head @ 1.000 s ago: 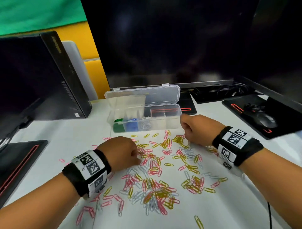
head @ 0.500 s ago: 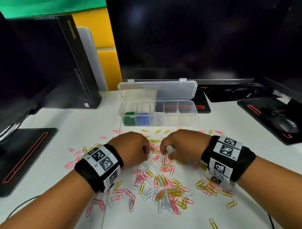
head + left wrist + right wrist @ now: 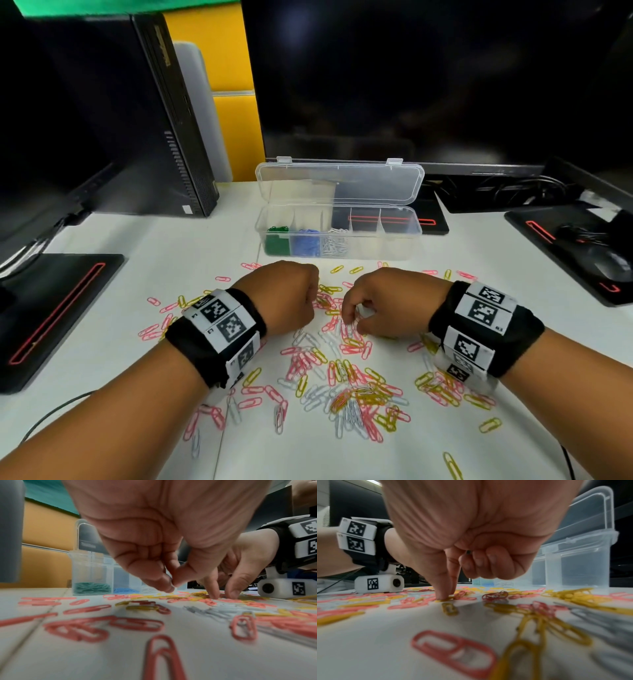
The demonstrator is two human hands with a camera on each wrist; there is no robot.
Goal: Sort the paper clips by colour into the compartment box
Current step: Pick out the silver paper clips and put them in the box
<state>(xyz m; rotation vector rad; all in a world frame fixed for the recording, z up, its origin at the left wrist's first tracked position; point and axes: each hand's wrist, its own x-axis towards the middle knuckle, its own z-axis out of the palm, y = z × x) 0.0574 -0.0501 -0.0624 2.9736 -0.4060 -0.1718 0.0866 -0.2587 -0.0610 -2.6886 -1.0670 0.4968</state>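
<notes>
A clear compartment box (image 3: 394, 246) stands open at the back, with green clips (image 3: 275, 240), blue clips (image 3: 305, 243) and white clips (image 3: 335, 241) in its three left cells. Pink, yellow and white loose clips (image 3: 349, 387) lie scattered in front. My left hand (image 3: 171, 586) hovers just over the pile, thumb and forefinger pinched together on what looks like a small pale clip. My right hand (image 3: 447, 596) points thumb and forefinger down onto a yellow clip (image 3: 448, 599) on the table, its other fingers curled. The two hands (image 3: 291, 298) (image 3: 356, 315) are close together.
A black tower PC (image 3: 164, 120) stands at the back left and a dark monitor (image 3: 411, 85) behind the box. Black mats lie at the left (image 3: 51, 315) and right, the right one bearing a mouse (image 3: 613, 263). A thin cable (image 3: 51, 414) runs along the near left.
My right hand has come back from the box's front to the pile. My left hand has moved up beside it, so both now meet at the pile's far side.
</notes>
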